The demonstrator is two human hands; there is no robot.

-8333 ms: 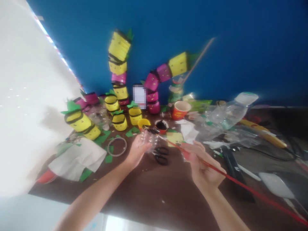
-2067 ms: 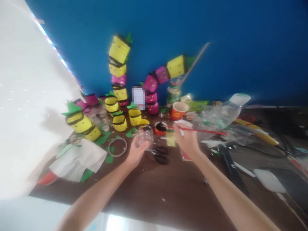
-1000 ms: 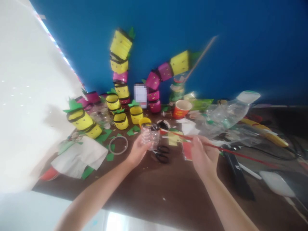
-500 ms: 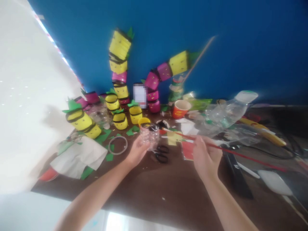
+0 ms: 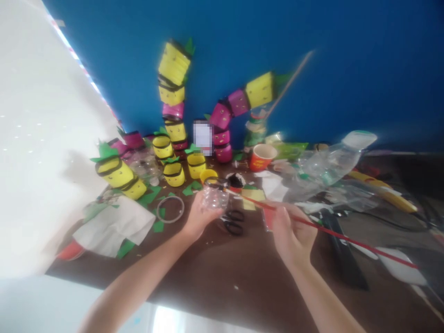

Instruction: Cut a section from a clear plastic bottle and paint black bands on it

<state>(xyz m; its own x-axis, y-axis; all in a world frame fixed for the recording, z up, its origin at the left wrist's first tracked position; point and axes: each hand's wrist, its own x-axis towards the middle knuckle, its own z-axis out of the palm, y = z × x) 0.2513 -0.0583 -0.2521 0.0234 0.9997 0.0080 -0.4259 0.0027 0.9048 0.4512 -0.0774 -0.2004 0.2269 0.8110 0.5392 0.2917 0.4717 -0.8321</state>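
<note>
My left hand is closed around a clear plastic bottle base with black on its rim. In my right hand is a long, thin red paintbrush, gripped partway along its handle. Its tip reaches the black rim of the bottle base; blur hides whether they touch. Just behind sits a small container of black paint, and a yellow cup is partly hidden by the bottle base. Black-handled scissors lie right of my left hand, their blades hidden.
Yellow and magenta decorated cups stand at the back left. An orange paper cup, a clear bottle and a yellow tool lie to the right. A tape ring, white cloth and green scraps are at left.
My right hand has moved slightly left with the paintbrush, bringing its tip over the bottle base's rim. The bottle base has tilted, and more of the black paint container shows.
</note>
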